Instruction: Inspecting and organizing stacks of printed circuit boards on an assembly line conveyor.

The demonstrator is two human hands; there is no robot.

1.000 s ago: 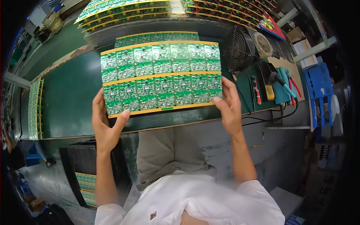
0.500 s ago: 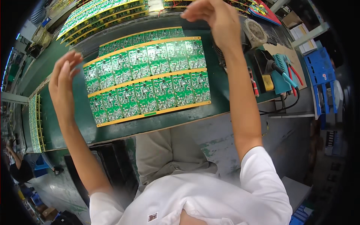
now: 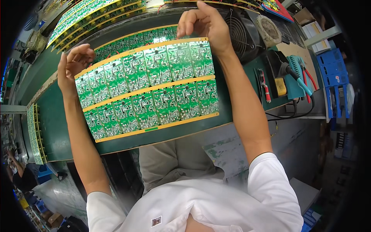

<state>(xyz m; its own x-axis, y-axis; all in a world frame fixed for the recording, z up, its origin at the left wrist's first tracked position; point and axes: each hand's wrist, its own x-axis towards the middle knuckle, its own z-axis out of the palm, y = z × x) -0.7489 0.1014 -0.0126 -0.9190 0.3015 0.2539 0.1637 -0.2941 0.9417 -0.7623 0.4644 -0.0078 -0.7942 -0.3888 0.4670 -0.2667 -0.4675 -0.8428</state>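
Note:
A large green circuit board panel (image 3: pixel 133 98) with yellow strips lies component-leads up at the table's front. Behind it is a second green panel (image 3: pixel 150 37), partly covered by the first. My left hand (image 3: pixel 75 63) is beside the left end of the rear panel, fingers loosely curled and apart. Past the front panel's upper right corner, my right hand (image 3: pixel 205 29) hovers with bent fingers near the rear panel's right end. Neither hand visibly holds anything; whether the fingertips touch the rear panel I cannot tell.
Stacked panels (image 3: pixel 92 19) stand at the back left, more panels (image 3: pixel 36 133) at the left edge. A black fan (image 3: pixel 241 36) sits beyond my right hand. To the right lie red pliers (image 3: pixel 309 79), a soldering iron (image 3: pixel 295 77) and a yellow sponge (image 3: pixel 281 87).
Both hands have come down and inward toward the ends of the rear panel. The front panel appears larger and lower in view, and the view itself has shifted slightly.

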